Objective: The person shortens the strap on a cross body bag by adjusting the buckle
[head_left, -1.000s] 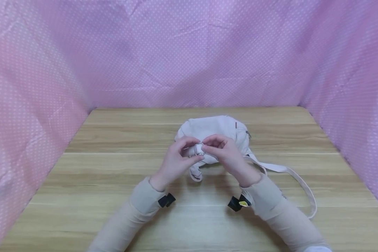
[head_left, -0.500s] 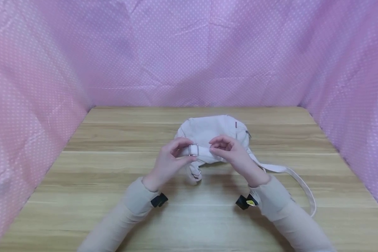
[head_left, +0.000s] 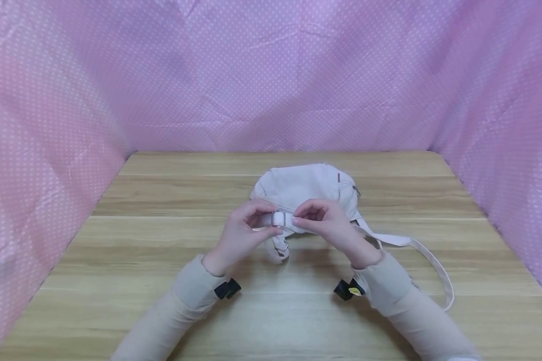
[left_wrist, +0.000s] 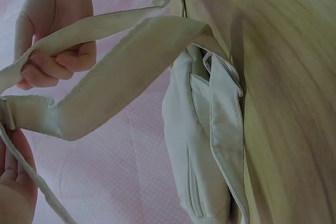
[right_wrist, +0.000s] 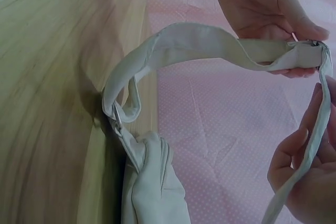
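Observation:
A white fabric bag [head_left: 298, 185] lies on the table with its strap raised in front of it. My left hand [head_left: 237, 233] grips the strap just left of a square metal buckle [head_left: 278, 219], thumb below and fingers above. To the buckle's right, my right hand [head_left: 331, 225] pinches the strap [head_left: 288, 220] between thumb and fingertips. The right wrist view has the buckle [right_wrist: 316, 43] at the left hand's fingertips, with a length of strap hanging down past the right hand [right_wrist: 310, 177]. A second metal ring [right_wrist: 116, 116] joins the strap near the bag's end.
A long loop of strap [head_left: 438, 271] trails over the wooden table [head_left: 162, 281] beside the right forearm. Pink dotted cloth [head_left: 271, 75] hangs around the table's back and sides. Black straps [head_left: 228, 289] sit at both wrists.
My left hand and the buckle have shifted left. My right hand first drew away rightward along the strap, then came back closer to the buckle. The bag stays in place.

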A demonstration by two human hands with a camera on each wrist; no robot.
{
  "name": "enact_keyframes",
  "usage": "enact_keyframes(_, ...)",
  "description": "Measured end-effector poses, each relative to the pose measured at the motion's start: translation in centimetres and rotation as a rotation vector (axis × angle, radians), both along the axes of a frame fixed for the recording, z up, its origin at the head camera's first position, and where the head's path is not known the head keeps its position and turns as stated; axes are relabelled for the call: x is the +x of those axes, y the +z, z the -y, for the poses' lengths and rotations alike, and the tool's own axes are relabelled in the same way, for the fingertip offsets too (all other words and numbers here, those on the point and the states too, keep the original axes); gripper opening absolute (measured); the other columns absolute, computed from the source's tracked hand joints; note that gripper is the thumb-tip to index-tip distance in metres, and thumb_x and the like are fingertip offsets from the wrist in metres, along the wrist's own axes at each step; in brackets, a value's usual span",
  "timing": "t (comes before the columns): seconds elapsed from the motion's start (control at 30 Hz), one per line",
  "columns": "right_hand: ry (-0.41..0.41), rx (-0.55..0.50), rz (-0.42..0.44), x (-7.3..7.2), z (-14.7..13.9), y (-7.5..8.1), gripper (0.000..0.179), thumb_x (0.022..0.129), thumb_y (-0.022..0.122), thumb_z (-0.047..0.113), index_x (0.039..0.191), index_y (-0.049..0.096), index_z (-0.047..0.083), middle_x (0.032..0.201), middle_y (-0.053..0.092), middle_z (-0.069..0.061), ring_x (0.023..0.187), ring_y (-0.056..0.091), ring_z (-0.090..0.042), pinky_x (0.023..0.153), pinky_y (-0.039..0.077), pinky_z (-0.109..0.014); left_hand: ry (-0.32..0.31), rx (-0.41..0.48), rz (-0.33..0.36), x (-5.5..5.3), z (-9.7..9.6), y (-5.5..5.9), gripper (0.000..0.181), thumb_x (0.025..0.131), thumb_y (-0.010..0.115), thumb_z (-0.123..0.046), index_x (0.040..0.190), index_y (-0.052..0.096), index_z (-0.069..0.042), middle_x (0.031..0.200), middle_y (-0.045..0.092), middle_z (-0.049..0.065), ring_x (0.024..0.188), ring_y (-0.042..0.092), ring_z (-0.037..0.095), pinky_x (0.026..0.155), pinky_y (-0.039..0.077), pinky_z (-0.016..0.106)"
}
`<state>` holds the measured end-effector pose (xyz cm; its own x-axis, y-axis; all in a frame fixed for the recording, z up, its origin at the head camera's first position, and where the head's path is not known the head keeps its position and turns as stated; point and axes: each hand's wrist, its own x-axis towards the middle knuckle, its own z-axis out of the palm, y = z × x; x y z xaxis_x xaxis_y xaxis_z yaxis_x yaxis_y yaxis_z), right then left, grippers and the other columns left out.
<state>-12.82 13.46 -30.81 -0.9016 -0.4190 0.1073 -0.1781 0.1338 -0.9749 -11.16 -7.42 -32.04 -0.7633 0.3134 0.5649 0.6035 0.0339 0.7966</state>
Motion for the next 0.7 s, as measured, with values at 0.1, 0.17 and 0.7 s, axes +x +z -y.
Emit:
enact_keyframes(0.1,0.006,-0.009,0.008,0.03,0.32,-0.02,0.016,0.082,0.065,0.002,0.095,0.060,-0.005,0.077,0.064,0.010,0.070,0.058,-0.004,0.064,0.048,-0.018,-0.017,0.001,0.012,-0.04,-0.09,-0.06,0.036,0.068,0.072,0.015,0.101,0.059,0.009,0.104,0.061,0.023,0.099,0.057,0.001,0.086,0.052,0.023)
enact_keyframes(0.17,0.006,-0.022,0.012,0.06,0.44,-0.05,0.015,0.082,0.065,0.001,0.095,0.060,-0.005,0.077,0.064,0.011,0.070,0.058,-0.004,0.064,0.048,-0.017,-0.020,-0.005,0.013,-0.11,-0.15,-0.10,0.036,0.068,0.072,0.013,0.102,0.059,0.008,0.104,0.061,0.023,0.100,0.057,0.001,0.087,0.053,0.028)
enact_keyframes(0.7,0.115,-0.159,-0.009,-0.12,0.87,-0.53,0.021,0.079,0.066,-0.004,0.076,0.058,0.016,0.073,0.063,0.011,0.069,0.058,-0.003,0.063,0.049,-0.016,-0.057,-0.122,0.010,-0.19,-0.47,-0.53,0.039,0.071,0.075,0.004,0.108,0.061,-0.001,0.109,0.063,0.014,0.100,0.057,0.007,0.091,0.051,0.028)
